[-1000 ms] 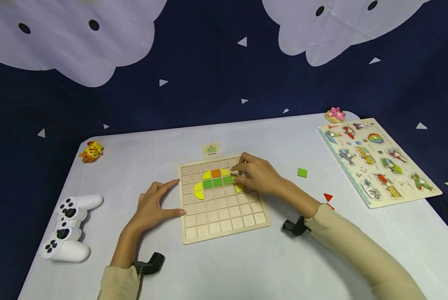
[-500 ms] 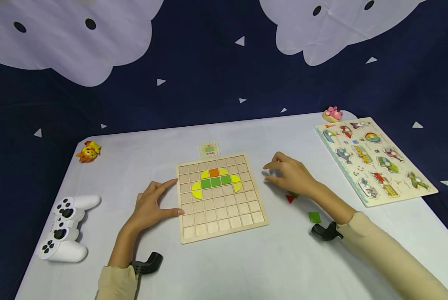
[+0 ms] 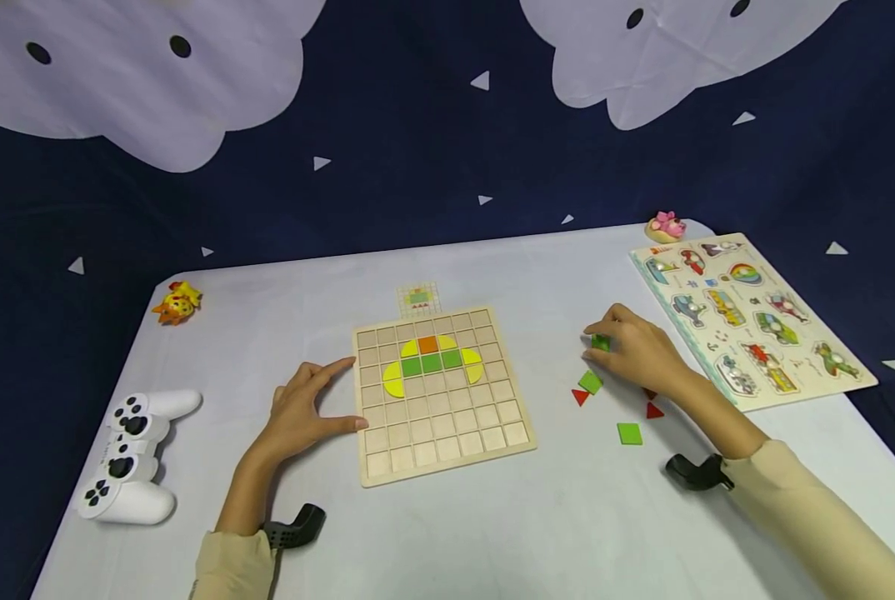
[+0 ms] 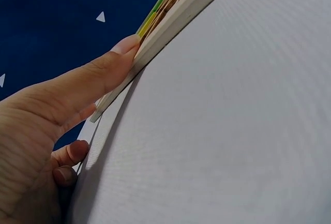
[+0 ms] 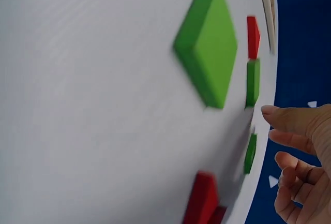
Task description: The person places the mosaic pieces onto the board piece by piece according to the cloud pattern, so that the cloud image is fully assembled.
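Observation:
A wooden grid board lies mid-table, with yellow quarter-round tiles, green squares and an orange square in its cells. At its left edge, my left hand touches the frame with thumb and index finger spread apart; in the left wrist view the thumb lies against the rim. My right hand hovers over a green square tile right of the board, thumb and fingers parted around it. In the right wrist view this green tile lies on the cloth, apart from the fingertips.
Near my right hand lie two other green squares and several red triangles. A small pattern card sits behind the board. A picture puzzle is at right, a white game controller at left, with small toy figures at the back corners.
My right hand has left the board, moving right to a green tile, and more loose tiles now show on the cloth. The left hand stays at the board's edge.

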### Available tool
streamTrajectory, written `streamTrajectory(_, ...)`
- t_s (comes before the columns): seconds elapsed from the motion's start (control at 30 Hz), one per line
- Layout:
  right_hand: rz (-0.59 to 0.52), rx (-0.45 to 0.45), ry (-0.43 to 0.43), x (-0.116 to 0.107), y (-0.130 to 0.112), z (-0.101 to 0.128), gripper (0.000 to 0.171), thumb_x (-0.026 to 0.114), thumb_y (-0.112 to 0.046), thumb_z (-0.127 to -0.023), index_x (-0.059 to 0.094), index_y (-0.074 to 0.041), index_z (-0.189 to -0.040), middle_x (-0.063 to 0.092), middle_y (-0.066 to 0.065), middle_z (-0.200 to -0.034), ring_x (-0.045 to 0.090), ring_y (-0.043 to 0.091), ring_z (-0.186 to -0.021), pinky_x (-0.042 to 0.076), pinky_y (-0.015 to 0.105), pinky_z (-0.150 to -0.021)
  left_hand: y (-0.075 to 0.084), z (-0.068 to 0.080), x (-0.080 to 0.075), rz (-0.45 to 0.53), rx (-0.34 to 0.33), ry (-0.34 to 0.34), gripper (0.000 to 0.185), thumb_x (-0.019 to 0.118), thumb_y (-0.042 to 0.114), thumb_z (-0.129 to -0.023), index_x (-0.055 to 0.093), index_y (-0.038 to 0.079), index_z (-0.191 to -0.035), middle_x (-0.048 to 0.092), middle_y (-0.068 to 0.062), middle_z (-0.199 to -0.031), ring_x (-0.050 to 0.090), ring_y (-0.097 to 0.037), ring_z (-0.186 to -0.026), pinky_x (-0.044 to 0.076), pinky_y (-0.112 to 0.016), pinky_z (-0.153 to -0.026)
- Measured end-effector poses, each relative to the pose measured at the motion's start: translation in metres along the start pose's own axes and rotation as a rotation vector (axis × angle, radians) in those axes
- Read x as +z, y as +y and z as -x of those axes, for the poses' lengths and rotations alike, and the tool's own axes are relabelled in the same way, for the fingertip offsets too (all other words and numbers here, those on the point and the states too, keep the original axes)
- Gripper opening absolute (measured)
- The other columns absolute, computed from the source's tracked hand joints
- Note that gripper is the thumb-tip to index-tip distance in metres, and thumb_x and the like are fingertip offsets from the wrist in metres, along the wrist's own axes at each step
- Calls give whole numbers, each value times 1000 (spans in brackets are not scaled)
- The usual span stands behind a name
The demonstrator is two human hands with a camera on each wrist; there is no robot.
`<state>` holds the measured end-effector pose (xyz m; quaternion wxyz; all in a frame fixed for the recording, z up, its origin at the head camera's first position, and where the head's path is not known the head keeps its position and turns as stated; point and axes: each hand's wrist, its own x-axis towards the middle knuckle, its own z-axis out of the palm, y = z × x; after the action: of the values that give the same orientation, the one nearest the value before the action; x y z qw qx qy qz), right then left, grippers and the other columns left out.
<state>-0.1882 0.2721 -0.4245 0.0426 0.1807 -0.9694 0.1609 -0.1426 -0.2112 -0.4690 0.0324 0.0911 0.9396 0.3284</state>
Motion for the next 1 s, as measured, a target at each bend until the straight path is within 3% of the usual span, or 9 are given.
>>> streamTrajectory(0.17, 17, 13, 24, 0, 10, 4, 33, 80, -21, -83, 75, -1, -109, 58, 10, -97, 59, 24, -80, 48, 43, -65, 1, 0, 0, 9, 3, -3, 98, 90, 47, -65, 47, 22, -149, 50, -12, -112, 47, -25, -98, 25, -44, -89)
streamTrajectory(0.53, 0, 28, 38, 0, 15, 7, 28, 79, -21, -85, 75, 3, -99, 58, 13, -96, 62, 28, -84, 51, 48, -68, 0, 0, 0, 5, 4, 2, 98, 90, 48, -65, 47, 22, -149, 50, -11, -110, 46, -24, -95, 25, -42, -86)
streamTrajectory(1.0, -4, 17, 27, 1, 14, 4, 24, 83, -20, -79, 75, -1, -91, 58, 10, -95, 56, 22, -77, 46, 41, -65, 0, 0, 0, 9, 9, 3, 97, 90, 46, -64, 48, 23, -148, 50, -9, -106, 45, -23, -91, 25, -43, -88)
